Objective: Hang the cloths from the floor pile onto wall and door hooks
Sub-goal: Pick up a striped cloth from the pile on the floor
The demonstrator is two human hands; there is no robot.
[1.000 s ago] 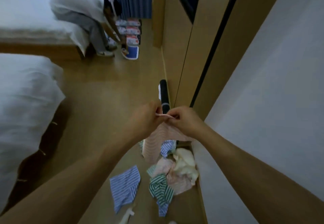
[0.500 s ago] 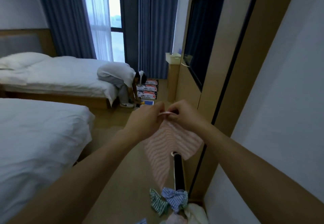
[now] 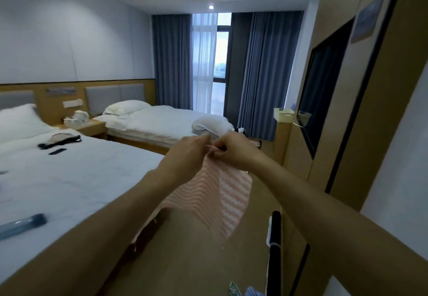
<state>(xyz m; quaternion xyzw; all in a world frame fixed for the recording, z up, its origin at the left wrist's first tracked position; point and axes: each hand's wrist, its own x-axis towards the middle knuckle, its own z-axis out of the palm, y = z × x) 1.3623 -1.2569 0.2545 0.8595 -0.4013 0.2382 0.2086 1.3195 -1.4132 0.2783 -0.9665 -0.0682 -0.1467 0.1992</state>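
Left hand [image 3: 185, 154] and right hand [image 3: 234, 152] both pinch the pink cloth's [image 3: 213, 198] top edge

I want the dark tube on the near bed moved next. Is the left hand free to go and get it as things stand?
Probably not yet. The left hand pinches the top edge of the pink striped cloth together with the right hand, so it is occupied. The dark tube lies far off to the left on the near bed.

The cloth [image 3: 215, 193] is pale pink with white zigzag stripes. Both beds [image 3: 69, 179] wear plain white bedding; the curtains [image 3: 266, 71] are dark blue-grey — the sheer [image 3: 203, 64] between them white. Floor [image 3: 208, 261] and wall panels [image 3: 375, 110] are tan wood, the TV [image 3: 324, 87] black.
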